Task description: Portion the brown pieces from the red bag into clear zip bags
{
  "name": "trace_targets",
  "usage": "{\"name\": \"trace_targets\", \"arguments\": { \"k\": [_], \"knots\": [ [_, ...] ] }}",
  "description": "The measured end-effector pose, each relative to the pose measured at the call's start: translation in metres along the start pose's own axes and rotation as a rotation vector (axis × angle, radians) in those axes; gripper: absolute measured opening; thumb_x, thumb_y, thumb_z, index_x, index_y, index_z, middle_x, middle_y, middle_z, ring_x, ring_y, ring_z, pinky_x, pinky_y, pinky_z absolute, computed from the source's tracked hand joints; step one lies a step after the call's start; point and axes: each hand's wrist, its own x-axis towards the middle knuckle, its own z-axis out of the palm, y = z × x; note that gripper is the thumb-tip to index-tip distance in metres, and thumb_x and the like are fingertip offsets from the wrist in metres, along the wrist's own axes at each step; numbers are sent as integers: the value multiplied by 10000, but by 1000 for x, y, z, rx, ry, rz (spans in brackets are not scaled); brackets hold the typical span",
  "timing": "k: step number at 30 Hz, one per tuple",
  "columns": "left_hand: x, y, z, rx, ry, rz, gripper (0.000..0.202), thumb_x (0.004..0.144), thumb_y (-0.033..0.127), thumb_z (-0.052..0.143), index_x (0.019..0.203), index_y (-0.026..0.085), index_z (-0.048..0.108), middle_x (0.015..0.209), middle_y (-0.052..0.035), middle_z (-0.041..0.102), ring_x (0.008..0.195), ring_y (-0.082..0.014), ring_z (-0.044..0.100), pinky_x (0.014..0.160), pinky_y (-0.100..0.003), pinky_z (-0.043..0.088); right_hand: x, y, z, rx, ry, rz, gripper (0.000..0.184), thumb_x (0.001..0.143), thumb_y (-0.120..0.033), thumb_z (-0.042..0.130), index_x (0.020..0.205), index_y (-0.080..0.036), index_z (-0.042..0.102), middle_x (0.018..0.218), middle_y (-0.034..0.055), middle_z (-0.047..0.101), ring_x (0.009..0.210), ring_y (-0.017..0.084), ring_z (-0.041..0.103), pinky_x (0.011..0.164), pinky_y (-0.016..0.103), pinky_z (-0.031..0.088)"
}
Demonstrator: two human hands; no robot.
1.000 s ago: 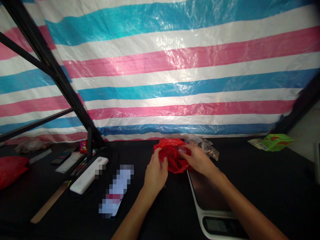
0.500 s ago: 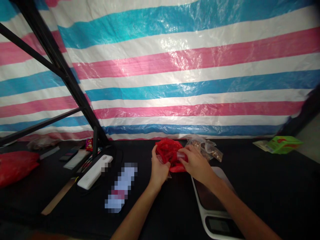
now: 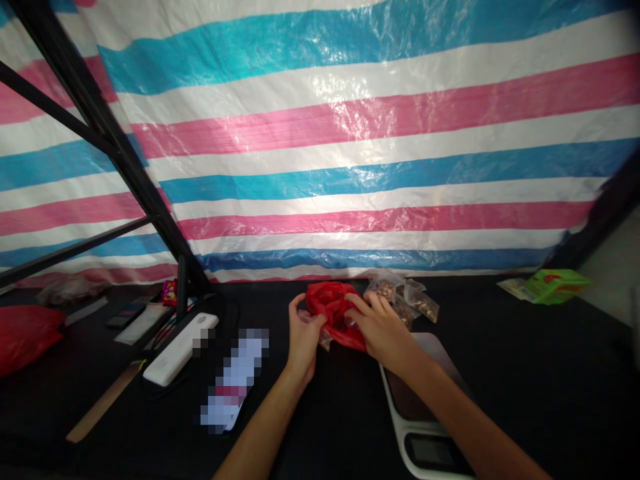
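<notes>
A crumpled red plastic bag lies on the black table with its mouth facing up. My left hand is closed on the bag's left edge, thumb against fingers, and a bit of clear plastic shows beneath the thumb. My right hand comes in from the right, its fingers bent over the bag's right side and gripping the red plastic. Some fingertips are hidden in the folds, so the bag's contents are hard to make out. Right behind that hand sit several small clear bags of brown bits.
A digital scale lies under my right forearm. Leftward are a phone, a white power strip-like block, a wooden strip and another red bag. A green box stands at far right. Black metal bars rise at left.
My left hand has shifted slightly left, drawing the bag's edge outward. My right fingers have moved left over the bag, and the clear item formerly visible at them is mostly hidden. The view turned slightly.
</notes>
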Motion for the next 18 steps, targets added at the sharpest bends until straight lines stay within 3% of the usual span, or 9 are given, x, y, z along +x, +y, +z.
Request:
{"name": "trace_targets", "arguments": {
  "k": [4,7,9,14,18],
  "knots": [
    [0,2,1,-104,-30,-147,908,661,134,827,1447,212,378,860,18,662,710,-144,703,688,-256,559,-2,-1,1,86,52,-55,500,850,-24,601,1296,-240,670,1531,70,546,1215,330,497,1026,479,431],
    [0,-1,0,-45,-138,-169,893,594,65,799,1402,206,448,837,13,686,682,-155,697,664,-262,552,-3,-2,1,185,27,-63,445,888,-47,605,1284,-238,672,1350,86,651,1192,300,514,1058,458,427],
    [-1,-4,-1,6,-182,-123,796,577,50,757,1320,201,515,853,-2,706,697,-161,697,663,-260,547,-4,-2,2,215,1,-51,432,876,-41,612,1258,-229,684,1286,94,669,1198,296,520,1086,469,418],
    [1,-9,-2,112,-131,97,496,678,118,660,1163,205,606,888,-14,696,767,-154,683,693,-247,542,-8,-2,4,214,-27,-12,476,827,-1,592,1231,-227,701,1414,105,593,1278,298,498,1118,472,403],
    [3,-3,-1,129,-82,234,401,728,112,581,1116,211,612,864,4,668,771,-136,642,707,-224,513,-12,-4,3,168,-25,63,349,890,-99,620,1207,-207,720,1381,133,606,1277,333,505,1107,492,401]
  ]
}}
